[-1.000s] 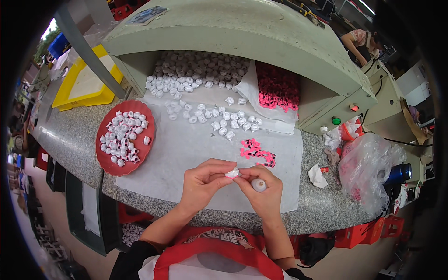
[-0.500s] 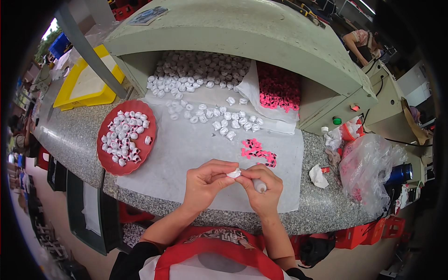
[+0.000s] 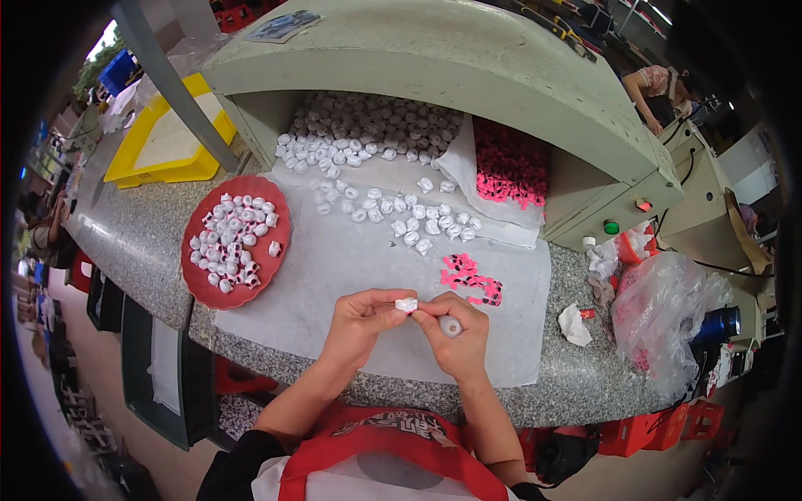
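Note:
Between the fingertips of my two hands is a small white molded piece (image 3: pixel 406 305), held over the white sheet (image 3: pixel 292 280). My left hand (image 3: pixel 359 326) pinches it from the left. My right hand (image 3: pixel 461 341) touches its right side with thumb and fingertip while the other fingers curl around a whitish tube (image 3: pixel 452 326), whose round end shows. Just beyond my right hand lies a group of pink and black small pieces (image 3: pixel 472 280). Farther off, loose white pieces (image 3: pixel 430 224) are scattered on the sheet. On the left, a red plate (image 3: pixel 194 280) bears several white and pink pieces.
A pale green hooded cabinet (image 3: pixel 434 63) spans the back, with heaped white pieces (image 3: pixel 368 121) and pink pieces (image 3: pixel 510 167) beneath. At left is a yellow tray (image 3: pixel 125 171). A clear plastic bag (image 3: pixel 660 309) and crumpled paper (image 3: pixel 575 324) lie right. A person (image 3: pixel 660 88) sits far right.
Both hands have shifted slightly left over the sheet with the white piece, which looks turned between the fingers. The tube in my right hand now points its end more toward me.

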{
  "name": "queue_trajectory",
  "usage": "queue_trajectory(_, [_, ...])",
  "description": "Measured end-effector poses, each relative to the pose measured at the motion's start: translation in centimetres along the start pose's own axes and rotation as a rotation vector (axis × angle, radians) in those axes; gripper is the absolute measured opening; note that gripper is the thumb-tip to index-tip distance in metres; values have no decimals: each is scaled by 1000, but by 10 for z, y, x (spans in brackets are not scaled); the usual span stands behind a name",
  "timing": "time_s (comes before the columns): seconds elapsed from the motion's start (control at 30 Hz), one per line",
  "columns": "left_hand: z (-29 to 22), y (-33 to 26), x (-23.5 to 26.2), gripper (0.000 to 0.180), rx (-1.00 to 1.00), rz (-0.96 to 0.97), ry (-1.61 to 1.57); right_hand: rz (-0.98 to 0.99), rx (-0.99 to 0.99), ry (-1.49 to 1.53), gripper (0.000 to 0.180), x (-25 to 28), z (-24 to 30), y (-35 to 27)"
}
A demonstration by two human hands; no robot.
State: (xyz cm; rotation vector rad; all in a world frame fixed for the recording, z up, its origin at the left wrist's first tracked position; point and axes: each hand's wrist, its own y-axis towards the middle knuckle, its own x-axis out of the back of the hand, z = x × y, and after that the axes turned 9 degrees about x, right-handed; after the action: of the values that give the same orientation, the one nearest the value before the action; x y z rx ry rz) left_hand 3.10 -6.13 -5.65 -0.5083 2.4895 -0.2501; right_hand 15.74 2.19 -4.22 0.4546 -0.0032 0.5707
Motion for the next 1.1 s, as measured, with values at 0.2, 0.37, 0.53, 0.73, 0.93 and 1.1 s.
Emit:
queue_trajectory(0.2, [-56,2,65,25,-378,-618,319,29,-10,-123,5,-9,-9,-5])
queue_trajectory(0.37, [-83,36,105,35,-877,-1127,1419,26,-132,-86,9,-9,-3,-6])
queue_trajectory(0.53, [-56,107,100,33,-567,-786,1666,79,-118,-94,14,-8,12,-11])
queue_trajectory(0.73, [-56,69,49,25,-144,-125,323,-129,-210,14,25,18,11,-13])
queue_trajectory(0.93, [-30,2,-25,27,-51,107,-65,-233,-237,285,29,28,58,-1])
queue_trajectory(1.1, [-31,-7,-39,30,-200,43,94,-270,97,-70,26,33,61,-21])
